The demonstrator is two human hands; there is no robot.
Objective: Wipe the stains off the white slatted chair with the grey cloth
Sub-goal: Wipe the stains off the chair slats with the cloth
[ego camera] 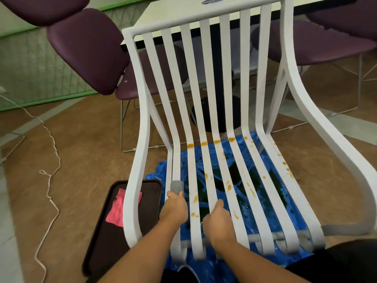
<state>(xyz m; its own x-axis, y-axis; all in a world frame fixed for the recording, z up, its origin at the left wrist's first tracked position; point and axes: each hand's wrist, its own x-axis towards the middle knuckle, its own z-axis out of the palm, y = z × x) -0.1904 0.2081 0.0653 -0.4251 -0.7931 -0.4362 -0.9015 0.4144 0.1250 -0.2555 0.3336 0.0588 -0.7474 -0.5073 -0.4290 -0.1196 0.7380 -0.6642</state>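
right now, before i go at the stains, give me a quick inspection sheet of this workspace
surface: brown floor; blue plastic sheet spread under the chair
job's things: white slatted chair with orange stains on the seat slats; grey cloth wrapped over a slat near the left side
clutter: dark tray on the floor, holding a pink cloth
grips: left hand pinches the grey cloth; right hand lies on a middle slat, its fingers hidden
cables: white cord loose on the floor at left
surroundings: purple chairs and a table behind
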